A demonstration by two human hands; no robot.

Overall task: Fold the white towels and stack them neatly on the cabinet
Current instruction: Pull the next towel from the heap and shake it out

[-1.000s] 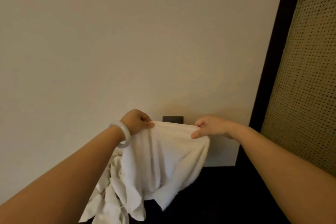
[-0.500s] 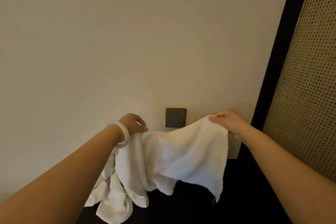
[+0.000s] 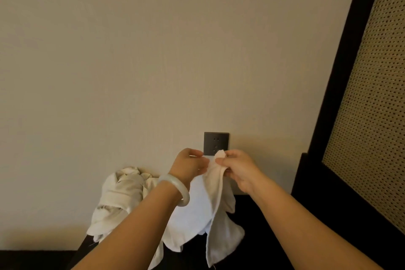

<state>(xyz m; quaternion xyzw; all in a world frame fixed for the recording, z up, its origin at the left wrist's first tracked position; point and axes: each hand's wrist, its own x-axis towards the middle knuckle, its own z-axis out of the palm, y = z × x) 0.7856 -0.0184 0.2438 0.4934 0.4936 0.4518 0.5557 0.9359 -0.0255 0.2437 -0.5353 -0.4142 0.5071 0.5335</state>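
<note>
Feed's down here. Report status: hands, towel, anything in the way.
Left hand, right hand both pinch white towel at top, close together; rest hangs over cabinet. Unfolded heap at left against wall. Nothing blocking.

Wall socket (image 3: 216, 143): one. Hands: two, left hand (image 3: 189, 165) and right hand (image 3: 238, 169), directly below the socket. White towel (image 3: 217, 215): one, below the socket. Towel heap (image 3: 122, 199): one, lower left; piece count indeterminate. Bangle (image 3: 177, 190): one.
</note>
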